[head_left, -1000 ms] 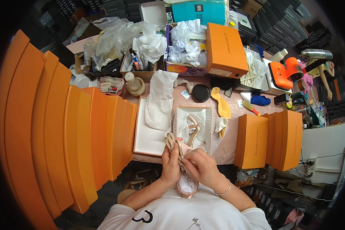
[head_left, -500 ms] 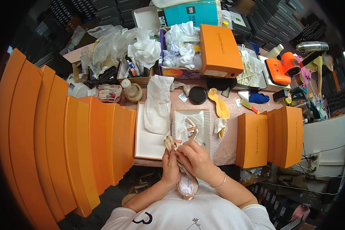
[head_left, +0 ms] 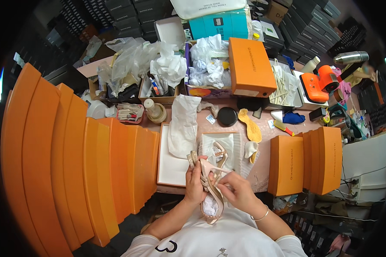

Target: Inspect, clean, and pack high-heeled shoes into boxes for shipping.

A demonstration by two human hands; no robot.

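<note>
Lower centre: the left hand [head_left: 196, 185] covers the sandal's [head_left: 211, 188] straps; at bottom edge, the torso is cropped.

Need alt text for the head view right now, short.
Both hands hold a beige high-heeled sandal above an open shoe box: left hand grips it, right hand pinches a strap. Orange boxes are stacked to the left.

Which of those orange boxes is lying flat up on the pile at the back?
The lone orange box beside the crumpled white paper; all the others stand on edge in rows.
</note>
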